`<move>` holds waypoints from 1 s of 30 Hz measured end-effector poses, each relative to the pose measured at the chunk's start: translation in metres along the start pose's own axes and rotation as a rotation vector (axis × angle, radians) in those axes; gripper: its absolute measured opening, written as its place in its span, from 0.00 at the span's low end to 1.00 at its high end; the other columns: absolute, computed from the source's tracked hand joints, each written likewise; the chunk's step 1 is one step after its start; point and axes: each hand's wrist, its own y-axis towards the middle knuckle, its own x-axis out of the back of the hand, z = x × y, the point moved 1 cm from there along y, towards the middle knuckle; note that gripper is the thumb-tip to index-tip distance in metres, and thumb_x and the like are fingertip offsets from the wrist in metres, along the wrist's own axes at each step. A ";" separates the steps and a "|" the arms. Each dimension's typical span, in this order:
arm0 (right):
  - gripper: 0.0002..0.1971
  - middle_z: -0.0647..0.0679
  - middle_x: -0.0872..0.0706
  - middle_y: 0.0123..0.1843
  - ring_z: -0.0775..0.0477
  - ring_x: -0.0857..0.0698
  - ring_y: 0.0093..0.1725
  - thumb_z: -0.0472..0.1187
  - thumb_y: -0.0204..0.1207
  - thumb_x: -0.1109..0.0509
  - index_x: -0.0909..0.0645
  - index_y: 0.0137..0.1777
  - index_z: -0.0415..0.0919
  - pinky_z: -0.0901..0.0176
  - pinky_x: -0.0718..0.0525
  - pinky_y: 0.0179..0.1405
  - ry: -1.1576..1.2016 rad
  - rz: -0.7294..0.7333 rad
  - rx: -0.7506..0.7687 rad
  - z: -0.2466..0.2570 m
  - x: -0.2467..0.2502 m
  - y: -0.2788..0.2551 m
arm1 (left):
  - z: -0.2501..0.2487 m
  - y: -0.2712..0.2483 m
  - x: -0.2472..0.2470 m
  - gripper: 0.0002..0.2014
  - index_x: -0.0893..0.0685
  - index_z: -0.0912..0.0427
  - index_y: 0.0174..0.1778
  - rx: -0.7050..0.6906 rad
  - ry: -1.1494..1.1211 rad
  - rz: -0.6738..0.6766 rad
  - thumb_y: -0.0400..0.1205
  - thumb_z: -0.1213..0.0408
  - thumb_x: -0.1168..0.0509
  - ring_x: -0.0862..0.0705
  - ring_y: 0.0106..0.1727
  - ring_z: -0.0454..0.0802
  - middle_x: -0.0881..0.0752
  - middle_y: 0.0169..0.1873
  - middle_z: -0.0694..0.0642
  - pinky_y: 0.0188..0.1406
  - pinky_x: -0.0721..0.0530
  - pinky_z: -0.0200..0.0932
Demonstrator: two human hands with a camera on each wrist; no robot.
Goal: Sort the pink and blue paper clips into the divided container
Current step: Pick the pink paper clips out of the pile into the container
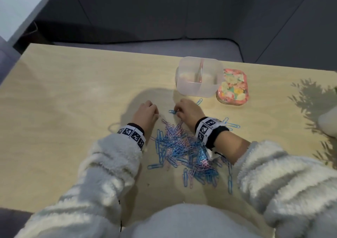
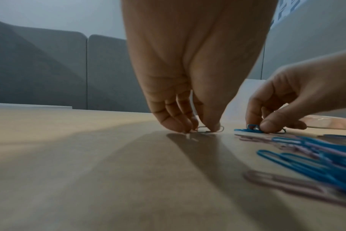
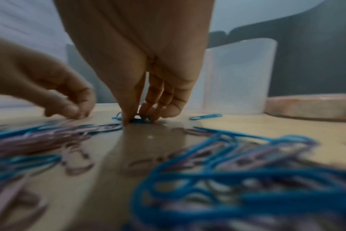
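A mixed pile of pink and blue paper clips lies on the wooden table between my wrists. The clear divided container stands beyond it, slightly right, and looks empty. My left hand reaches down to the table left of the pile's far end, thumb and fingers pinching a pale pink clip that lies flat. My right hand is at the pile's far edge, pinching a blue clip against the table. In the head view, the left hand and the right hand sit close together.
A flowery pink lid or tin lies right of the container, touching it. Loose blue clips lie near the container and by my right wrist. A white object sits at the table's right edge. A grey sofa is behind.
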 end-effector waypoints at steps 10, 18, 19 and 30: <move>0.10 0.43 0.14 0.53 0.42 0.20 0.58 0.41 0.74 0.32 0.13 0.53 0.43 0.50 0.21 0.56 0.071 0.033 0.042 0.010 -0.003 -0.026 | -0.016 -0.011 -0.002 0.12 0.16 0.62 0.57 -0.214 -0.024 0.080 0.78 0.66 0.34 0.20 0.55 0.57 0.17 0.52 0.60 0.53 0.24 0.47; 0.05 0.48 0.16 0.42 0.44 0.16 0.50 0.36 0.71 0.29 0.13 0.44 0.40 0.54 0.22 0.48 0.028 0.167 0.059 0.008 -0.008 -0.036 | -0.017 -0.014 -0.011 0.06 0.19 0.66 0.49 -0.267 0.126 0.102 0.80 0.68 0.37 0.22 0.53 0.61 0.19 0.50 0.63 0.50 0.26 0.50; 0.05 0.45 0.15 0.46 0.44 0.17 0.53 0.37 0.72 0.30 0.14 0.45 0.39 0.53 0.22 0.51 0.021 0.178 0.051 0.004 -0.007 -0.038 | -0.017 -0.015 -0.013 0.06 0.20 0.66 0.49 -0.275 0.138 0.092 0.80 0.68 0.38 0.23 0.53 0.61 0.20 0.51 0.63 0.50 0.27 0.49; 0.07 0.39 0.14 0.30 0.57 0.20 0.21 0.26 0.68 0.27 0.19 0.33 0.35 0.69 0.21 0.20 0.854 -0.144 -0.278 -0.046 0.015 -0.055 | -0.018 -0.015 -0.008 0.07 0.20 0.62 0.50 0.026 -0.327 0.151 0.83 0.67 0.42 0.22 0.46 0.50 0.20 0.45 0.56 0.50 0.25 0.42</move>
